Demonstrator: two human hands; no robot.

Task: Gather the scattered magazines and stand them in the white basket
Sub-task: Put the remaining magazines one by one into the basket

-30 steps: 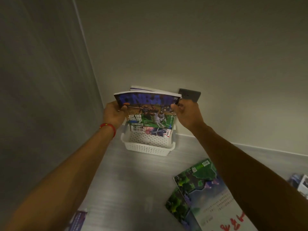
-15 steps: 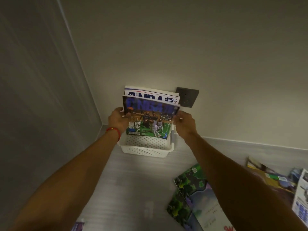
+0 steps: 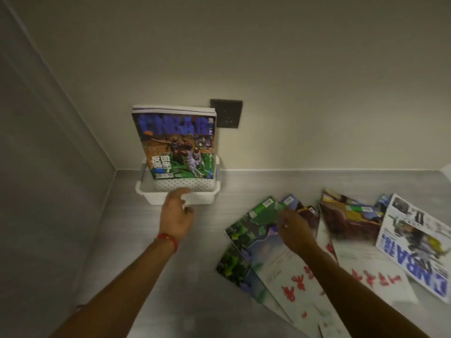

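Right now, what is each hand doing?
Left hand: open, holding nothing, by the white basket.
Right hand: over the green magazine; grip cannot be told.

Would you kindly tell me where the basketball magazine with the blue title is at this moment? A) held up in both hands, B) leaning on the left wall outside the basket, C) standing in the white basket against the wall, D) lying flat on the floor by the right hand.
C: the basketball magazine stands upright in the white basket, with neither the left hand nor the right hand holding it.
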